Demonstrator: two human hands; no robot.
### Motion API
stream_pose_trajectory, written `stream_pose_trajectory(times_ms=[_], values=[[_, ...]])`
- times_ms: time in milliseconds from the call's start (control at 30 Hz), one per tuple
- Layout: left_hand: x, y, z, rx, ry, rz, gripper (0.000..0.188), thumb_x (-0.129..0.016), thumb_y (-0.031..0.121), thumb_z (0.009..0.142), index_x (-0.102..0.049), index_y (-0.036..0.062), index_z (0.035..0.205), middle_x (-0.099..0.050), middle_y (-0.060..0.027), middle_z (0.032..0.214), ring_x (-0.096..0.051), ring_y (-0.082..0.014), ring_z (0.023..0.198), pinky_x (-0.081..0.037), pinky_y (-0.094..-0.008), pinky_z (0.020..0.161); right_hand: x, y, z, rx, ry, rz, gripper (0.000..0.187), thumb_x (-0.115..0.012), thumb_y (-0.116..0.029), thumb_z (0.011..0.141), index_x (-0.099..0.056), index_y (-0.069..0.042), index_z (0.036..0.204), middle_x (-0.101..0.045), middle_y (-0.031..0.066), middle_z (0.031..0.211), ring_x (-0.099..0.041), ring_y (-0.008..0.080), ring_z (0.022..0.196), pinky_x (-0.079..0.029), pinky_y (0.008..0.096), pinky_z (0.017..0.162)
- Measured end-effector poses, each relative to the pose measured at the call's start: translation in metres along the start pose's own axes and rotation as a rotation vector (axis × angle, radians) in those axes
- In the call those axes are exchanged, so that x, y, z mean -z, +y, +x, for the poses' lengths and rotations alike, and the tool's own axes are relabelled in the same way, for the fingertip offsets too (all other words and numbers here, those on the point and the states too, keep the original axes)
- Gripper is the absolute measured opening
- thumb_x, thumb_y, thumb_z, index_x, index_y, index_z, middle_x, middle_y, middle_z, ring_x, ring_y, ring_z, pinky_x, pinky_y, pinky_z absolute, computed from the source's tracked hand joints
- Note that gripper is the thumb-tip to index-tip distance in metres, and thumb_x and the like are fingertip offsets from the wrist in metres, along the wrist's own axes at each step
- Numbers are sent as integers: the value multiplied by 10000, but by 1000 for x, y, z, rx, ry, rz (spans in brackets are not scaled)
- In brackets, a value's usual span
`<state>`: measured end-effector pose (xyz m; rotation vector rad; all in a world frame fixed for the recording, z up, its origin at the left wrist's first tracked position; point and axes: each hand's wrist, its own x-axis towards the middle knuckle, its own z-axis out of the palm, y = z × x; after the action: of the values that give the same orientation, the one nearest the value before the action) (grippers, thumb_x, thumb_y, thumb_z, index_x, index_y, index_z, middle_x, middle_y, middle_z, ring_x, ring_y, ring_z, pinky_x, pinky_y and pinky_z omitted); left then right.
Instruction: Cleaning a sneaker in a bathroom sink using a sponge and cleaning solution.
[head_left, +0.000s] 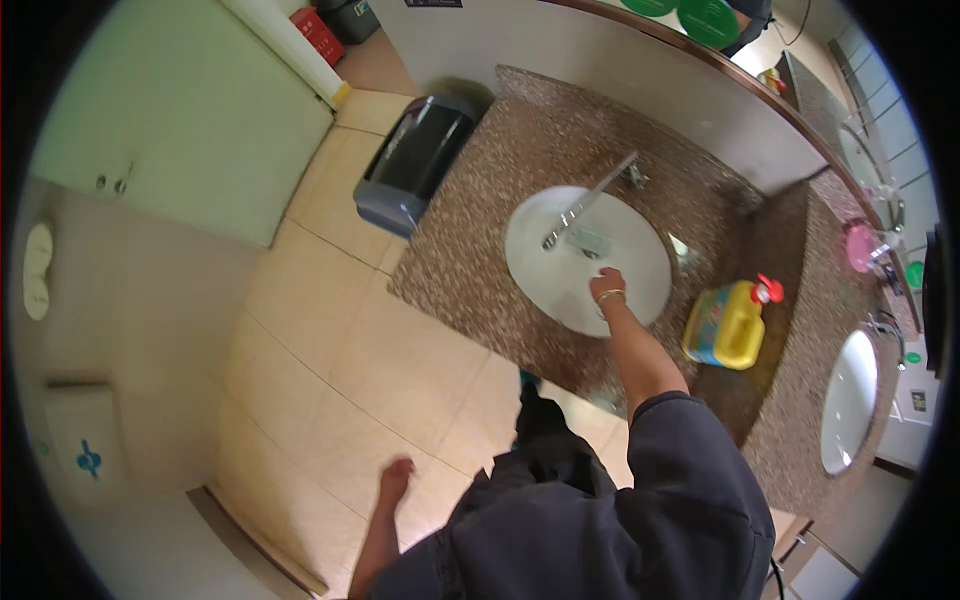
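Note:
My right hand [606,286] reaches out over the white round sink basin [540,265] set in a speckled brown stone counter [480,240]. The hand sits low in the basin, below the tip of the long chrome tap [590,200], and whether it holds anything cannot be told. A thin bracelet circles the wrist. My left hand [394,480] hangs at my side over the tiled floor, fingers loosely apart, holding nothing. A yellow pump bottle [728,324] with a red nozzle stands on the counter to the right of the basin.
A grey and black lidded bin [415,165] stands on the beige tiled floor left of the counter. A second white basin [848,400] is at the far right, with a pink object [858,246] above it. A mirror runs along the back wall.

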<state>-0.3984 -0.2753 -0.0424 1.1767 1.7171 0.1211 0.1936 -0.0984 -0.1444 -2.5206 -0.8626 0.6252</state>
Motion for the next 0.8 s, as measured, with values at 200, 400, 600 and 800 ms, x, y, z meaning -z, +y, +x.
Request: stream_pose_trajectory(times_ms=[200, 400, 600, 800], values=[[47, 2, -76, 421, -200, 136, 192, -505, 177, 848, -611, 19, 821, -653, -109, 757, -654, -184, 655, -513, -299, 571, 10, -106, 71, 1, 811, 261, 536, -611, -182, 780, -453, 13, 1253, -485, 207, 1253, -472, 363, 1145, -357, 420, 1003], [27, 128, 47, -189, 110, 509, 325, -559, 254, 836, -585, 66, 1099, -626, -194, 1003, -597, -321, 955, -463, -425, 852, 59, -34, 150, 250, 668, 411, 468, -564, -144, 844, -463, 67, 1249, -515, 255, 1223, -507, 371, 1116, -399, 427, 948], [-58, 366, 145, -872, 37, 413, 443, -588, 276, 841, -493, 5, 1178, -539, -213, 1126, -515, -375, 1051, -424, -426, 910, 71, -53, 92, 389, 616, -34, 563, -590, -96, 788, -429, -79, 1328, -440, 181, 1324, -383, 371, 1229, -339, 444, 998], [-170, 454, 176, -1173, -131, 581, 460, -589, 349, 837, -529, -5, 1125, -526, -213, 1139, -436, -369, 1168, -369, -468, 950, 74, -55, 61, 155, 266, -405, 772, -655, -129, 735, -285, -124, 1412, -181, 151, 1495, -239, 361, 1346, -248, 440, 1080]])
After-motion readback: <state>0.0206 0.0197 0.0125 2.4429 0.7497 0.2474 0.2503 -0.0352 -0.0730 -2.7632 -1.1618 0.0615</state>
